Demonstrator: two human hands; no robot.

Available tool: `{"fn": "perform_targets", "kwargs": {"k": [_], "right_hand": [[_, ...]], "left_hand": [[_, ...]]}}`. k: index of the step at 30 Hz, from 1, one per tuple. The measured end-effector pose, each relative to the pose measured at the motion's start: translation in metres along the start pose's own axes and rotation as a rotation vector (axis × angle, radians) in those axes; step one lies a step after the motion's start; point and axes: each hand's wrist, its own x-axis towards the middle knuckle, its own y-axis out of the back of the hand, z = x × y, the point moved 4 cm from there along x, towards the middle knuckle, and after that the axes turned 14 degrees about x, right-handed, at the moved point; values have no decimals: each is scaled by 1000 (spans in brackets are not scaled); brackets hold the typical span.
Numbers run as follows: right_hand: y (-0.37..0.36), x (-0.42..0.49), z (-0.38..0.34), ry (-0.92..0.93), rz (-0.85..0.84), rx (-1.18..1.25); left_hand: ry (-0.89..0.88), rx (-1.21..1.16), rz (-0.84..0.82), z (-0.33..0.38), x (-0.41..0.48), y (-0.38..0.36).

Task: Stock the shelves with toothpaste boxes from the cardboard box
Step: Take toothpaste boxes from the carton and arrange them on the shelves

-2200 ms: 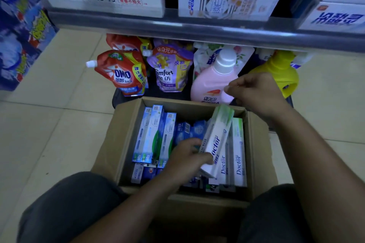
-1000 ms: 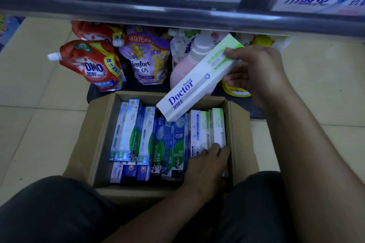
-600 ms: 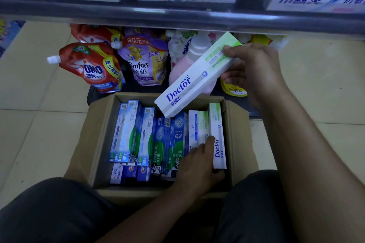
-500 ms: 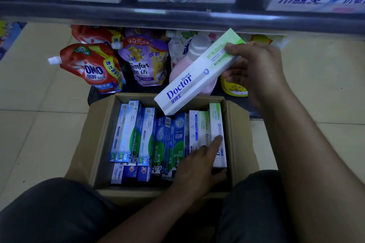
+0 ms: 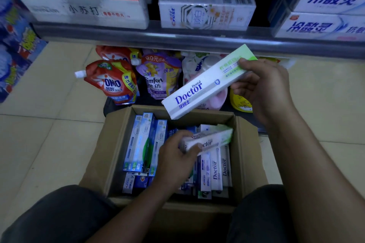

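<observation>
The right hand (image 5: 262, 89) grips a Doctor toothpaste box (image 5: 207, 83) by its green upper end, thumb over the printed face and fingers curled beneath. The box's long axis runs on a diagonal, its low end hanging above the far wall of the cardboard box (image 5: 116, 150) and its high end just under the front edge of the shelf (image 5: 138, 33). The left hand (image 5: 177, 154) is lower, inside the cardboard box toward its right side. It pinches one end of a second Doctor box (image 5: 209, 140), which is blurred and lies crosswise, rising to the right above the packed toothpaste boxes (image 5: 142, 142). The cardboard box stands on the floor (image 5: 49, 104) between the person's knees, with detergent pouches (image 5: 112, 83) beyond its far wall. The shelf lies ahead of and above both hands, and the right hand is clearly the nearer one. On the shelf a dark gap shows to the right of the Crest pack (image 5: 205, 8), almost straight above that hand. Going by this, the held box mainly needs a lift over the shelf's front edge and a turn of its long axis to sit square like the packs there, with the left hand's box likely second.
</observation>
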Motion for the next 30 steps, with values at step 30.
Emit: {"fn": "perform_targets", "kwargs": {"k": [30], "right_hand": [[-253,-57,-89,350,-448,377]], "left_hand": [[-307,-472,477,146,51,382]]}}
